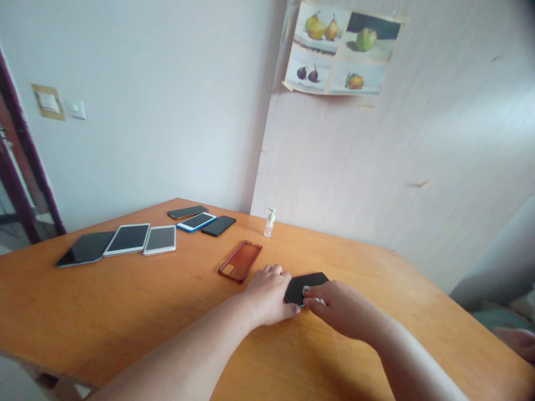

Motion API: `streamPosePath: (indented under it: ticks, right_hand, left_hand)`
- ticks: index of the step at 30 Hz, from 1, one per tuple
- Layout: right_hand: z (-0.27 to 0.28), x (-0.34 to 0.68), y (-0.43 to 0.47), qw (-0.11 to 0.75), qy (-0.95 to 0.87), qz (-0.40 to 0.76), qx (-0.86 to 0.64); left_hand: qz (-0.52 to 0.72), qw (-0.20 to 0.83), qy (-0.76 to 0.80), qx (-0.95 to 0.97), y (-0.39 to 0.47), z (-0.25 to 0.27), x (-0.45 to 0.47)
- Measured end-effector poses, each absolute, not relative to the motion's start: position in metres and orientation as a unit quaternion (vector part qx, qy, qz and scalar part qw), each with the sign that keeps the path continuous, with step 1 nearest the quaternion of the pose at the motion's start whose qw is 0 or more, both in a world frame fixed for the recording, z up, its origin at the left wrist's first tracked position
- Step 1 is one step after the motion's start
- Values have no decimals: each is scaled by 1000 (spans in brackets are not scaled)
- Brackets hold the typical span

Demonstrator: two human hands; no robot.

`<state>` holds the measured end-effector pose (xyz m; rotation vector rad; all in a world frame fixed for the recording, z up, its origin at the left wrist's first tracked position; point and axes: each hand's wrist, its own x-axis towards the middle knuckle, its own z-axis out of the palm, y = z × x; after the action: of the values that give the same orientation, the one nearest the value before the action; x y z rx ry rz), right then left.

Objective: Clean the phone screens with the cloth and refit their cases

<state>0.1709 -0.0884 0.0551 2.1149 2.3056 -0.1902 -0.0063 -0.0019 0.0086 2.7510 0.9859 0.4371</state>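
Black smartphone (296,288), one: lying flat, dark face up, right of centre on the near half of the orange-brown wooden table (167,312); partly covered by both hands.

Left hand (270,295), bare: forearm slanting in from the near left, palm down, wrist low over the table; fingers bent along the phone's left end, thumb stretched right along its near edge, the hand clamped on that end.

Right hand (340,306), bare: forearm slanting in from the near right, back of hand upward, wrist bent toward the left; fingers drawn together on a small white wad (306,290), held against the phone's face. Material of wad: cannot tell.

Translucent reddish-brown phone case (242,259), one: flat, just beyond the left hand, to its left.

Clear pump bottle (269,225), pale green head: upright, farther off, right of the case.

Far left group: black phone (219,225); white-fronted phone in blue case (196,221); dark phone (188,212), farthest.

Left group, nearer: dark tablet (86,249), large white tablet (127,239), smaller white tablet (160,240), side by side.
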Motion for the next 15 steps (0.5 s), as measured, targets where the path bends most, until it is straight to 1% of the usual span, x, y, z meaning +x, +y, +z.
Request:
streamPosePath:
  ticks: [7,15]
  right_hand:
    - [44,202,-71,14,636,10,771]
    - [30,249,-62,2,550,-15,835]
  left_hand:
    - [139,83,334,928,-1,8,-6]
    - [149,78,332,928,-1,8,-5]
